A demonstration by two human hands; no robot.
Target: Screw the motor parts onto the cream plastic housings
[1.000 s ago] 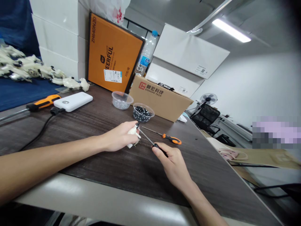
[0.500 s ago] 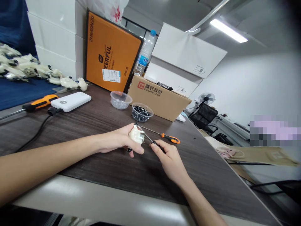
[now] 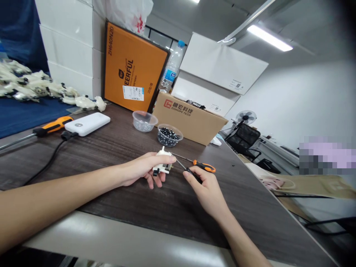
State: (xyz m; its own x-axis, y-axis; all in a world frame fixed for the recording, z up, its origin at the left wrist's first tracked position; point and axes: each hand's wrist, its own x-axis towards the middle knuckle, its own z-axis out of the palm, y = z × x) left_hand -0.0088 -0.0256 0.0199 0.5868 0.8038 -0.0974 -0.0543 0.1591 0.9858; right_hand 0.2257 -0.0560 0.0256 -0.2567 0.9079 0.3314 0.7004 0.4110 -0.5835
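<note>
Left hand (image 3: 144,168) curled around a white plastic assembly (image 3: 162,165) with black fittings, fingers closed on it, thumb lying across its top; the assembly is held just above the worktop (image 3: 111,155), not resting on it. Right hand (image 3: 204,192) closed in a pinch on the black handle of a small screwdriver (image 3: 194,175); its steel shaft points up and left, tip just beside the assembly, contact not distinguishable at this resolution. A second screwdriver (image 3: 204,167), orange and black handled, lies on the worktop just beyond the hands, its thin shaft running toward the assembly. Farther on, two clear plastic bowls: one (image 3: 144,121) holds small silver fasteners, the other (image 3: 169,136) small dark parts. To the left, a white power bank (image 3: 87,124) with a black cable (image 3: 48,159) trailing across the worktop, and a larger orange-handled screwdriver (image 3: 52,126) beside it. Behind the bowls stands a cardboard box (image 3: 189,119) printed COHOPE TECH, with an orange carton (image 3: 133,66) leaning at the back and a plastic water bottle (image 3: 171,66) between them. Far left, a heap of white robot-like plastic parts (image 3: 36,86) sits on blue cloth (image 3: 27,120), before stacked white cartons (image 3: 66,44). A floor fan (image 3: 246,116) and office chair (image 3: 241,136) stand well off to the right.
</note>
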